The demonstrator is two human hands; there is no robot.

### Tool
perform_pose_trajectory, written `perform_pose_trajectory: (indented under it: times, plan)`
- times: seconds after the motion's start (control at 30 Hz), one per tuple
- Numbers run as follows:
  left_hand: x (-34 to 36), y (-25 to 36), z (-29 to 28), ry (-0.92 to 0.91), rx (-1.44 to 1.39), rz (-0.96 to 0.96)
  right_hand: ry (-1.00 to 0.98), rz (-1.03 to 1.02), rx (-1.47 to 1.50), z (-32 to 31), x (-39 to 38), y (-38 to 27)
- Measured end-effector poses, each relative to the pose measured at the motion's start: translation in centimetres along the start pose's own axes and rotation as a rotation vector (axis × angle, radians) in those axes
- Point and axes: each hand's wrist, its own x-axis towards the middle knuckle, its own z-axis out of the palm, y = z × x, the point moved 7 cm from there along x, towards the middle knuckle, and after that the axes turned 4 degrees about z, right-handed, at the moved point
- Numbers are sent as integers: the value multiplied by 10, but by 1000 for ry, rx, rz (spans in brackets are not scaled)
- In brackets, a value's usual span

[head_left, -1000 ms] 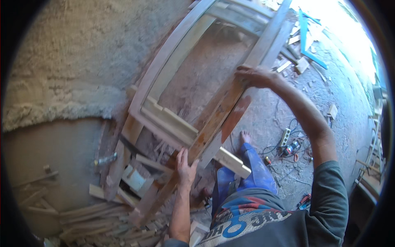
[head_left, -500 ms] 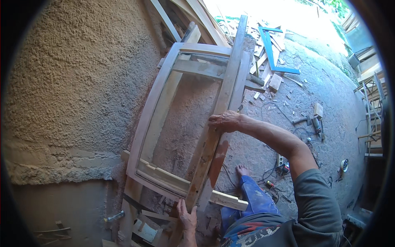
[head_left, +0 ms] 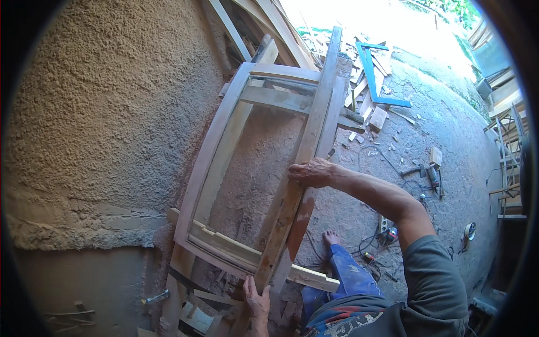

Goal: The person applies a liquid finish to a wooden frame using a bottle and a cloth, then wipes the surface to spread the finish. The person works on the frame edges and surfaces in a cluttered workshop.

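Note:
A long wooden board [head_left: 318, 121] lies lengthwise over the right side of a wooden frame [head_left: 197, 168], a panel with a large opening and rails at top and bottom. Around the board's middle, my right hand [head_left: 312, 172] is closed, its fingers over the left edge. My left hand [head_left: 257, 301] grips the board's near end between thumb and fingers. Just right of the board, a reddish-brown patch [head_left: 299, 224] shows on the frame's side. A pale notched strip [head_left: 312, 277] sticks out to the right beneath the frame.
The rough wall [head_left: 112, 112] rises close on the left. Wood scraps [head_left: 377, 117] and a blue angled frame [head_left: 370, 78] lie at the far right. A power tool [head_left: 433, 175], cords, a power strip [head_left: 383, 223] and a tape roll [head_left: 470, 229] are on the floor. My bare foot [head_left: 330, 237] is nearby.
The whole view has shifted slightly, so things appear a little lower and to the right. Both hands keep their places on the board.

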Motion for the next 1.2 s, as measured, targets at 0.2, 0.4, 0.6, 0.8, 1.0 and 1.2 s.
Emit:
perform_pose_trajectory:
  times: [0.2,0.4,0.6,0.8,1.0,1.2]
  plan:
    - [1,3,-2,1,-17,-31,-30,19,19,0,0,-1]
    - [2,4,-3,-11,-2,-35,-9,13,29,0,-2,-2]
    - [0,2,-1,-9,9,-25,-28,14,33,0,0,-2]
    - [1,2,1,9,-50,-35,105,-50,-7,20,5,9]
    - [-1,-3,0,-7,10,-25,-39,-23,40,5,6,2]
    - [2,1,-1,-20,71,-20,-30,-28,16,-2,4,-4]
